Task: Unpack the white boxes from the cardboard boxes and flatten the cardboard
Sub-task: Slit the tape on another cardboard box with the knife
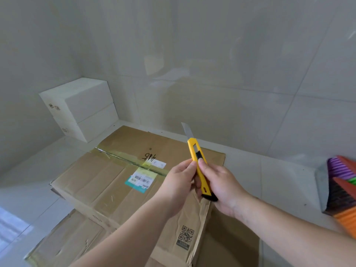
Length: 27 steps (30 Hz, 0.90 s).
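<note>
— Pale glossy tiles were seen on the walls and on the floor [240,170]. What was placed there?

— A sealed cardboard box [107,176] was laid in the middle of the floor, its top seam closed with yellowish tape [123,160], and a shipping label [141,179] was stuck across the seam. Flattened cardboard [63,245] was spread under it at the near side. Two white boxes [81,110] were stacked in the far left corner, against the wall.

— And how were the hands kept?

— A yellow utility knife [200,170] was held above the box with the blade pushed out and pointed away. The handle was gripped by the right hand [225,187], with the thumb laid on the black slider. The body of the knife was pinched by the curled fingers of the left hand [179,184]. At the right edge, a colourful object [342,187] was seen, which could not be identified.
</note>
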Tool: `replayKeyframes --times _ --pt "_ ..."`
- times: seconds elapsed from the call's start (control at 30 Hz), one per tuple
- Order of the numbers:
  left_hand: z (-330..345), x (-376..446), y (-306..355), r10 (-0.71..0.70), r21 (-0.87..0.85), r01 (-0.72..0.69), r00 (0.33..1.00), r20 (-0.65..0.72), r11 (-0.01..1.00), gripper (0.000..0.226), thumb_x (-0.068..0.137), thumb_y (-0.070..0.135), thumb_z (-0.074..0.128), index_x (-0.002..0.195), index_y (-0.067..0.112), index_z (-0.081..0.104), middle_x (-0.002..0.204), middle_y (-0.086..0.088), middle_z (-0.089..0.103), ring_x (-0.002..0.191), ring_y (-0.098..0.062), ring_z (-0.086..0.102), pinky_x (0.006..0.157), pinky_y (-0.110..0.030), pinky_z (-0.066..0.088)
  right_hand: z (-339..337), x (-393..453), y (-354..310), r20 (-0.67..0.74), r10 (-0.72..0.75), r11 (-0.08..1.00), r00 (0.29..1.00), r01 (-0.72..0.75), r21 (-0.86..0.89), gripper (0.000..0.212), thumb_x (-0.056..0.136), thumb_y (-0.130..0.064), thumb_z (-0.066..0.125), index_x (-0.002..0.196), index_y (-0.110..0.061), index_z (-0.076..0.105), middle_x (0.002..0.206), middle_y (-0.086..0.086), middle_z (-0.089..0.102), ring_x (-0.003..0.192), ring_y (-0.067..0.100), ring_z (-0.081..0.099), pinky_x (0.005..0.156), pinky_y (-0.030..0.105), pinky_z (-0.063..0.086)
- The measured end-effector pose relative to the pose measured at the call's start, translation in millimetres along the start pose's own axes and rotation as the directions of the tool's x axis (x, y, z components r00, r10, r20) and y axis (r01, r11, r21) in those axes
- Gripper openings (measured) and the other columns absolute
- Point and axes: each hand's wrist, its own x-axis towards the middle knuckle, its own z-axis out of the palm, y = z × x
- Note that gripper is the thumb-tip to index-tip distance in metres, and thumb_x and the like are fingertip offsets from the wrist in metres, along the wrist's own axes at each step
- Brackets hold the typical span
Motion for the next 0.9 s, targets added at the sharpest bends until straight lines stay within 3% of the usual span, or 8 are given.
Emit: replayKeyframes --times 0.07,0.13,0.2,0.27,0.4,0.5,0.67,0.9 --pt "-6 4 -5 0.065 0.344 -0.032 0.994 -0.084 0.939 0.025 0.097 0.025 0.047 0.087 0.006 0.06 0.064 -0.002 0.054 0.056 -0.02 0.053 0.064 -0.039 0.052 -10 4 -1 -0.052 0.005 1.0 0.999 -0.005 -0.001 0.026 0.099 -0.026 0.048 0.094 -0.004 0.06 0.062 0.009 0.058 0.049 0.022 0.056 0.048 0.029 0.048" --pt "-11 0 -12 0.154 0.793 -0.019 0.984 -0.095 0.609 0.019 0.089 0.033 0.054 0.077 0.018 0.055 0.066 0.006 0.056 0.062 -0.016 0.054 0.06 -0.031 0.047 -30 6 1 -0.144 0.02 0.999 0.989 -0.027 -0.046 0.02 0.1 -0.019 0.047 0.105 -0.001 0.055 0.072 0.01 0.063 0.057 0.022 0.063 0.054 0.031 0.053" --pt "-8 -10 -22 0.063 0.967 -0.038 0.998 0.023 0.251 0.028 0.084 0.041 0.054 0.067 0.021 0.045 0.061 0.005 0.05 0.058 -0.014 0.048 0.05 -0.026 0.036 -56 5 7 -0.22 0.045 0.992 0.974 -0.069 -0.105 0.018 0.1 -0.015 0.046 0.109 -0.001 0.054 0.08 0.01 0.063 0.059 0.02 0.063 0.059 0.032 0.054" --pt "-2 -14 -31 -0.085 0.996 -0.059 0.994 0.065 0.067 0.035 0.083 0.05 0.054 0.065 0.022 0.044 0.063 0.007 0.051 0.06 -0.013 0.049 0.051 -0.024 0.036 -82 2 17 -0.307 0.084 0.979 0.948 -0.136 -0.155 0.015 0.1 -0.015 0.047 0.104 -0.003 0.056 0.08 0.01 0.061 0.057 0.019 0.058 0.056 0.032 0.054" --pt "7 -9 -48 -0.197 0.997 -0.068 0.978 0.062 -0.026 0.037 0.079 0.058 0.058 0.074 0.021 0.054 0.078 0.006 0.061 0.073 -0.015 0.058 0.063 -0.026 0.048 -112 -1 35 -0.418 0.155 0.948 0.895 -0.253 -0.192 0.02 0.1 -0.024 0.046 0.094 -0.009 0.057 0.073 0.009 0.056 0.053 0.019 0.051 0.049 0.028 0.047" --pt "8 -8 -58 -0.242 0.985 -0.116 0.967 0.083 -0.125 0.03 0.082 0.049 0.056 0.081 0.02 0.064 0.079 0.006 0.061 0.074 -0.014 0.06 0.056 -0.024 0.045 -116 6 44 -0.437 0.17 0.941 0.883 -0.277 -0.194 0.025 0.1 -0.028 0.044 0.103 -0.007 0.057 0.073 0.009 0.059 0.052 0.02 0.055 0.049 0.027 0.048" --pt "9 -4 -64 -0.279 0.982 -0.151 0.953 0.114 -0.115 0.027 0.085 0.035 0.045 0.064 0.018 0.049 0.065 0.005 0.047 0.057 -0.013 0.046 0.046 -0.024 0.033 -112 22 54 -0.47 0.191 0.963 0.862 -0.257 -0.079 0.019 0.101 -0.023 0.044 0.1 -0.008 0.055 0.073 0.011 0.064 0.054 0.021 0.062 0.052 0.029 0.052" --pt "16 -1 -66 -0.299 0.977 -0.194 0.941 0.16 -0.091 0.028 0.085 0.024 0.042 0.057 0.018 0.038 0.063 0.003 0.039 0.058 -0.015 0.043 0.055 -0.024 0.04 -116 31 60 -0.477 0.21 0.958 0.853 -0.278 -0.074 0.021 0.101 -0.022 0.044 0.109 -0.007 0.055 0.073 0.01 0.066 0.055 0.02 0.062 0.057 0.031 0.053"
